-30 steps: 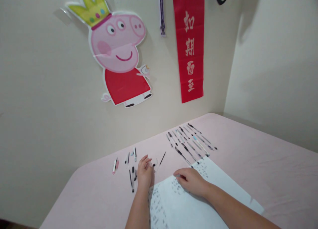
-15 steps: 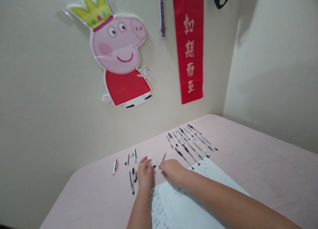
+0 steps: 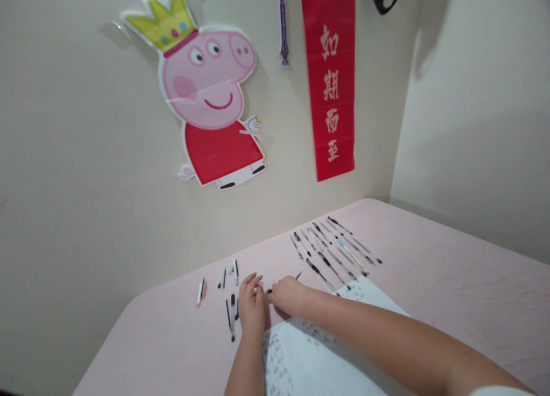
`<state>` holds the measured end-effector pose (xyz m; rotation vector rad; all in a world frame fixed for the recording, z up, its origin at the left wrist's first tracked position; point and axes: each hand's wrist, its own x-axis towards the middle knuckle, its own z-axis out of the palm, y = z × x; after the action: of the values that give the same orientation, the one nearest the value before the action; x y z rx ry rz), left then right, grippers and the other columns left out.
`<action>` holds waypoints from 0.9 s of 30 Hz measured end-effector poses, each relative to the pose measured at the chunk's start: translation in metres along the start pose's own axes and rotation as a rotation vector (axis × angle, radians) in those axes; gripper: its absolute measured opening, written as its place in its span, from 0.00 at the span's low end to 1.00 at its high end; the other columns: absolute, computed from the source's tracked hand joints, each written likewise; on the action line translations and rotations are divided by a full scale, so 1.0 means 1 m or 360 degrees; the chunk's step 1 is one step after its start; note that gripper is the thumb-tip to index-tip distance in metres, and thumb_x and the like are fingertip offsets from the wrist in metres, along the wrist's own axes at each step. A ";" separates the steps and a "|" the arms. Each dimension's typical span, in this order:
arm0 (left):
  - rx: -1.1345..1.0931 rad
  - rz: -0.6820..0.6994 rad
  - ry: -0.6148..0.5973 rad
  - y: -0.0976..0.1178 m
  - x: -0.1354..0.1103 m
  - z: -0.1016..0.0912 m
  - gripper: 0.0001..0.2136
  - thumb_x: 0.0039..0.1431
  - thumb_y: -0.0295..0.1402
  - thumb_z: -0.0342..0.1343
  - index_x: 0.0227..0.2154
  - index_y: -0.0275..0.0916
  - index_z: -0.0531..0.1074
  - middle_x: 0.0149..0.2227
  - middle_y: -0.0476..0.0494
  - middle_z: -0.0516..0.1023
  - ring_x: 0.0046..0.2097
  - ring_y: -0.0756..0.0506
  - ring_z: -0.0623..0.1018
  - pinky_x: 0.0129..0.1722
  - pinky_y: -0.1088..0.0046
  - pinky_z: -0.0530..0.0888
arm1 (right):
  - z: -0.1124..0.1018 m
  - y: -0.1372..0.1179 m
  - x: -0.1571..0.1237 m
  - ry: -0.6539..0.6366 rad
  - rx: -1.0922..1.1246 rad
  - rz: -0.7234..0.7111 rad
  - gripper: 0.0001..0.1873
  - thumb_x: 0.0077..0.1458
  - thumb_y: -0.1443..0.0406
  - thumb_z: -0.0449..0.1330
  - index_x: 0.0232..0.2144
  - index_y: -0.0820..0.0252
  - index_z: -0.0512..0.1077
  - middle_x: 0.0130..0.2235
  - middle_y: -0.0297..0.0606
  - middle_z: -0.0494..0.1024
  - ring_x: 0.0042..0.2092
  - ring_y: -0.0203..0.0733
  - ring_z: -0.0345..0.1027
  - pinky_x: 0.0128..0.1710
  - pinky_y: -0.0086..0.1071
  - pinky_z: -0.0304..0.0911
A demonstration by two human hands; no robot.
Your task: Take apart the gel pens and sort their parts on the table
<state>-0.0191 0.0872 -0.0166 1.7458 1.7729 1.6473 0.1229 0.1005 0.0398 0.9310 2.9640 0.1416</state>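
Right hand has slid across pink table, seemingly pinching a pen.

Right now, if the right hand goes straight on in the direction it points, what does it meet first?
The right hand points left, so most likely it meets the small dark pen piece just beyond it, then the left hand close behind. The gaps between them are hard to judge.
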 end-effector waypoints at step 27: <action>0.0118 0.0098 -0.0123 0.016 -0.004 -0.001 0.11 0.55 0.30 0.46 0.38 0.40 0.71 0.39 0.42 0.75 0.42 0.43 0.75 0.45 0.63 0.72 | -0.038 0.002 -0.034 0.1911 0.1935 0.0665 0.02 0.53 0.67 0.54 0.32 0.58 0.66 0.31 0.35 0.71 0.32 0.35 0.69 0.25 0.25 0.68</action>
<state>-0.0089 0.0783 -0.0062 1.8869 1.7848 1.5325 0.1493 0.0795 0.0777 2.1295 3.5630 -1.9359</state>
